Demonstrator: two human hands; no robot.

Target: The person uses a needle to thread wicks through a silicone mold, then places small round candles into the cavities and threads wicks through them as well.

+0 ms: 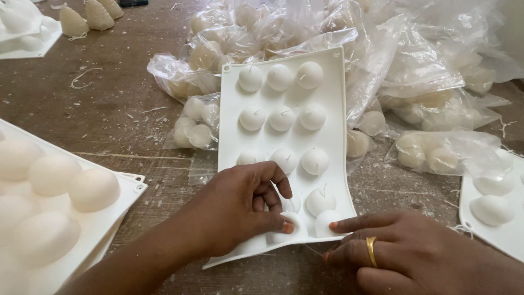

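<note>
- A worn wooden table, littered with pale wax flakes and thread scraps, is seen under everything.
- A heap of clear plastic bags filled with cream-coloured round candles is piled at the back and right, touching the far edge of the mould.
- A white flexible mould with rows of domed cavities, each showing a short wick, is laid at the centre, its near edge lifted slightly.
- The left hand is curled on the near rows: thumb pressed against a dome, fingers bent narrow over the neighbouring one.
- The right hand, with a gold ring, is laid flat and closed-fingered; its fingertips pin the near right corner.
- Risk, judged: a wick could snap or a dome could dent if thumb pressure is uneven; the mould could buckle and slide if the pinned corner is released.
- Hidden: the dome under the left fingers is covered; trays at left, right and top left are cut by the frame; bag contents are blurred by folds.
</note>
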